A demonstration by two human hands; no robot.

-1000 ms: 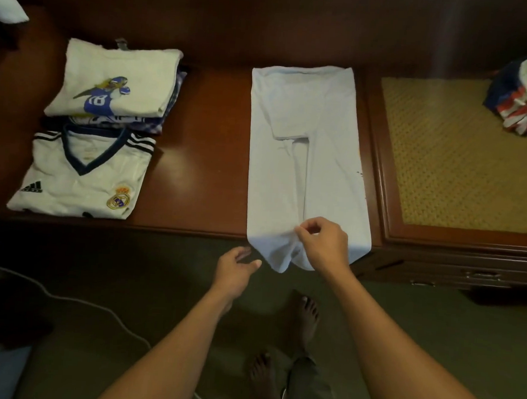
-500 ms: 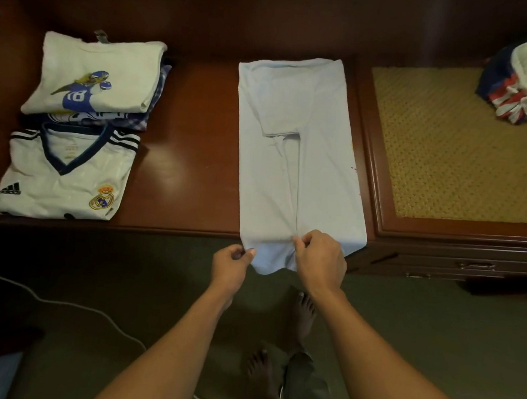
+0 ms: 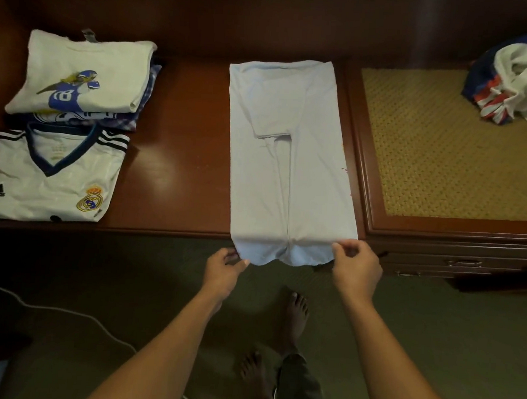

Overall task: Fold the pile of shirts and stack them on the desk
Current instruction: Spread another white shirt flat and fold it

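On the dark wooden desk (image 3: pixel 172 163), near its middle, the pale blue shirt (image 3: pixel 288 176) is laid flat. Its sides are already folded inward into a long strip, and its hem hangs over the front edge. The left corner of that hem is pinched by the left hand (image 3: pixel 224 271) and the right corner by the right hand (image 3: pixel 357 266).

The crosswise fold appears to be the step in hand. It would be done best if both corners were lifted together and level, carried toward the collar and laid edge on edge, so that the tucked sleeve (visible near the top) is not disturbed.

One shirt is being worked on. At the left, one white football jersey (image 3: pixel 50 180) is laid folded. Behind it one stack is topped by a cartoon-print shirt (image 3: pixel 84 74), with at least one more garment beneath; the exact number cannot be told. At the far right one unfolded pile (image 3: pixel 516 79) is seen, its count unclear.
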